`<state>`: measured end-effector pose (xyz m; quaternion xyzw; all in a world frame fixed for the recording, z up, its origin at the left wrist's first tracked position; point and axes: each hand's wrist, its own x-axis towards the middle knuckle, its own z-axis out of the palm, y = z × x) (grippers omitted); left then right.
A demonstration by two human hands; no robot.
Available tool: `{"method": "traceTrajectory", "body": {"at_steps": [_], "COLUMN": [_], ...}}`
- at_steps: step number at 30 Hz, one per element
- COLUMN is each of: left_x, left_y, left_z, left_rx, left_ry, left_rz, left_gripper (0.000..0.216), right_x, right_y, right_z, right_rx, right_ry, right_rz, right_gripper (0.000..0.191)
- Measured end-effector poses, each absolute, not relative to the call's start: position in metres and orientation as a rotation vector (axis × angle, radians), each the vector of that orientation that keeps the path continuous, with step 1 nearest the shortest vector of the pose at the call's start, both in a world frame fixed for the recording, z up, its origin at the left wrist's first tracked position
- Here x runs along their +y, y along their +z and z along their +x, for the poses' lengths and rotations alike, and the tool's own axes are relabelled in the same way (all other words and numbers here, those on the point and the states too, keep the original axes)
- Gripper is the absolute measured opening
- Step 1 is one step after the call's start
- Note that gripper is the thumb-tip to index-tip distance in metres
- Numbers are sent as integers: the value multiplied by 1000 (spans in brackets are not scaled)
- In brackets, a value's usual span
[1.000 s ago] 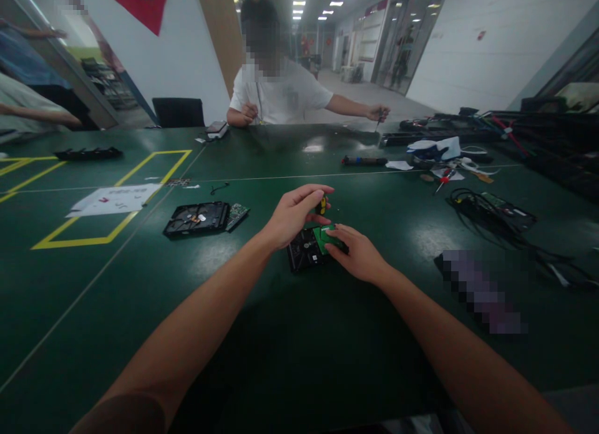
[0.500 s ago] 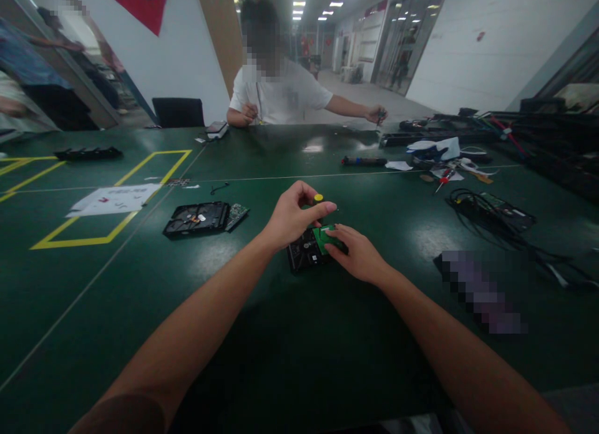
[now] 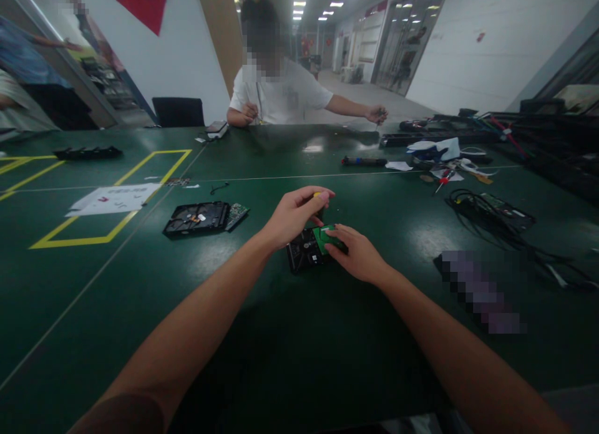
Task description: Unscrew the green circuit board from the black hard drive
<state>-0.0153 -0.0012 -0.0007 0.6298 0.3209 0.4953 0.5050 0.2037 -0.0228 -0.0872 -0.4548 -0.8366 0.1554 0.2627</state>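
Observation:
In the middle of the table lies a black hard drive with a green circuit board on its upper face. Above its far edge, my left hand is closed around a screwdriver with a yellow-topped handle. The fingers cover most of the handle, and the tip is hidden. From the right, my right hand grips the drive's side, its fingers bent over the board. The drive's right end is out of sight under that hand.
To the left lie another opened hard drive, a loose circuit board and paper sheets. Cables, a red screwdriver and a blurred-out long object are at right. A person sits opposite.
My left hand's fingers have shifted around the screwdriver handle and now cover more of its yellow top. My right hand and the hard drive have stayed in place.

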Motion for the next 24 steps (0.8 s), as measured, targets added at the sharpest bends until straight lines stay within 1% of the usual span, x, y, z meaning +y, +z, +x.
{"method": "traceTrajectory", "body": {"at_steps": [5,12,20,22,24], "left_x": [1,0,3,3,2], "left_y": [-1,-6,-11,-10,-8], "left_z": [-16,-15,-16,-17,-17], "left_rx": [782,841,955,933,873], "left_ry": [1204,1275,1317,1310,1283], "left_rz": [1481,1605,1610,1619,1635], "left_gripper": [31,35,46,43,36], "right_x": [-23,-26,-26,-25,-26], "right_y": [-87,-83,-82,-82,-81], "right_z": [204,201,203,203,203], "right_rx": [-2285,-2253,-2271,-2281,-2283], "right_ry": [407,423,413,406,409], "right_rz": [-1237,-1232,-1213,-1217,-1225], "right_gripper": [41,38,37,38,39]}}
